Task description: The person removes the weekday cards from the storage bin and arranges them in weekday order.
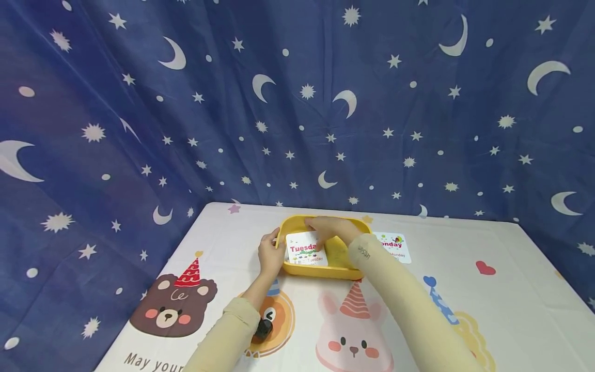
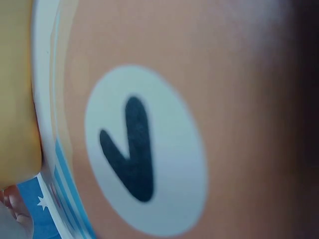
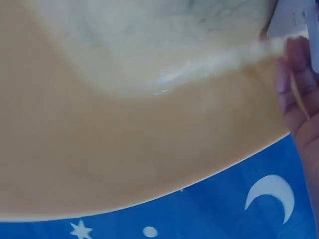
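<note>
A yellow tray [image 1: 302, 270] with raised walls sits toward the far side of the table. My left hand [image 1: 271, 254] grips its left rim; in the left wrist view only a bit of that hand [image 2: 16, 211] shows beside the tray's yellow wall [image 2: 19, 99]. Reaching over the tray from the right, my right hand [image 1: 332, 230] pinches a white card [image 1: 304, 250] printed "Tuesday" by its right side. The card stands tilted inside the tray. In the right wrist view, fingers [image 3: 301, 92] meet the card's edge [image 3: 289, 20] above the tray's inner wall [image 3: 164, 134].
To the tray's right lies a white "Monday" card [image 1: 395, 249], partly hidden by my right forearm. The white tablecloth [image 1: 516, 289] has printed cartoon animals. A blue curtain [image 1: 297, 103] with moons and stars rises behind the table.
</note>
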Demonstrator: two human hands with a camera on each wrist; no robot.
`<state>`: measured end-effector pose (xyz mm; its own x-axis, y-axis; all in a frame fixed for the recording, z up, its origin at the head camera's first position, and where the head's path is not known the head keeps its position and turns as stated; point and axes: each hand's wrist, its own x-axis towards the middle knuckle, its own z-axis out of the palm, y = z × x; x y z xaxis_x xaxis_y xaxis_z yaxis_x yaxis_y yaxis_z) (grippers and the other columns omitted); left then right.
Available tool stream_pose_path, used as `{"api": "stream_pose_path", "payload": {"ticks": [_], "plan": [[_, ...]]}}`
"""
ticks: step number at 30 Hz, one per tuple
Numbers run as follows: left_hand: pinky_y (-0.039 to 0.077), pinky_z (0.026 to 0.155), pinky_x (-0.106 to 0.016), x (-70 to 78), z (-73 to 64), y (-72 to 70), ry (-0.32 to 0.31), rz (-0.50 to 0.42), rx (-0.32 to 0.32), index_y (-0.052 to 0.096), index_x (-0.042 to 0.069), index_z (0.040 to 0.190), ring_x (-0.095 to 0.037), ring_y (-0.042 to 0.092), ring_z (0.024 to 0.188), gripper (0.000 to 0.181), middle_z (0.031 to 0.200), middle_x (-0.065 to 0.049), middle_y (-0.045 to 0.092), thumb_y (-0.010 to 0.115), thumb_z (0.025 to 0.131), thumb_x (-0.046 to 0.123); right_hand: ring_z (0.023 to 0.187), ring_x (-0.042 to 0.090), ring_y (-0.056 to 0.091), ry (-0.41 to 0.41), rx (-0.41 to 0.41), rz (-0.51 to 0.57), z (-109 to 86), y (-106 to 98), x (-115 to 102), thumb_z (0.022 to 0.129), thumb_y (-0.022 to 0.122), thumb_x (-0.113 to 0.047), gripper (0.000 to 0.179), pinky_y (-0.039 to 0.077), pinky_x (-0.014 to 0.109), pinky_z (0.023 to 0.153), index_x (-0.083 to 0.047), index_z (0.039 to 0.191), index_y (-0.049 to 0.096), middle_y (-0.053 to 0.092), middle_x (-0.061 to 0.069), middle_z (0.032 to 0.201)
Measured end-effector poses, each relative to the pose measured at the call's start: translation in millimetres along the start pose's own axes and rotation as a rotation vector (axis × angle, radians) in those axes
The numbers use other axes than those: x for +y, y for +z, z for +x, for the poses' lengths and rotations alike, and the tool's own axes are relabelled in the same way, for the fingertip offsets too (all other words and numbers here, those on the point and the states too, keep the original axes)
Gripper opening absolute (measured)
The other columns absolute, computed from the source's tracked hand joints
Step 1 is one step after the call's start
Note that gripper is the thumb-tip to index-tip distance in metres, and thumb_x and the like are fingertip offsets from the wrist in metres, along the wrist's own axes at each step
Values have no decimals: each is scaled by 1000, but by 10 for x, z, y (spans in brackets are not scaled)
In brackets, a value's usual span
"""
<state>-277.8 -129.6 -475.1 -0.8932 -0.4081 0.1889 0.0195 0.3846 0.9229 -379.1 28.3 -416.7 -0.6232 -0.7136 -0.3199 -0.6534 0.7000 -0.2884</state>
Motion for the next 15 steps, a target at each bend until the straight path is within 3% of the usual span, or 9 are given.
{"api": "stream_pose_path", "payload": {"ticks": [2, 5, 8, 15], "plan": [[55, 83, -38, 0, -6, 10, 3, -3, 0, 58, -2, 125, -31, 61, 96, 42, 114, -20, 60, 58, 84, -6, 82, 16, 47, -37, 28, 97, -25, -14, 45, 74, 79, -11, 41, 42, 24, 74, -7, 102, 48, 51, 3, 87], [55, 84, -38, 1, -13, 23, 6, 1, 1, 58, -2, 125, -31, 61, 97, 42, 114, -20, 60, 58, 84, -5, 76, 12, 43, -74, 32, 241, -68, -44, 101, 77, 73, -3, 29, 39, 20, 68, -6, 95, 51, 47, -1, 82], [55, 85, -39, 3, -18, 27, -4, -1, 3, 58, -2, 125, -31, 61, 97, 44, 115, -20, 60, 57, 82, -8, 73, 10, 45, -106, -14, 341, -107, -76, 126, 81, 68, 0, 20, 43, 20, 66, -2, 95, 55, 52, 0, 83], [54, 85, -41, -11, -1, 14, -4, 8, 10, 59, 0, 125, -32, 61, 97, 42, 116, -20, 60, 58, 83, -5, 67, 6, 49, -116, -88, 454, -181, -123, 82, 85, 64, -3, 15, 49, 22, 60, 0, 97, 57, 59, 0, 82]]}}
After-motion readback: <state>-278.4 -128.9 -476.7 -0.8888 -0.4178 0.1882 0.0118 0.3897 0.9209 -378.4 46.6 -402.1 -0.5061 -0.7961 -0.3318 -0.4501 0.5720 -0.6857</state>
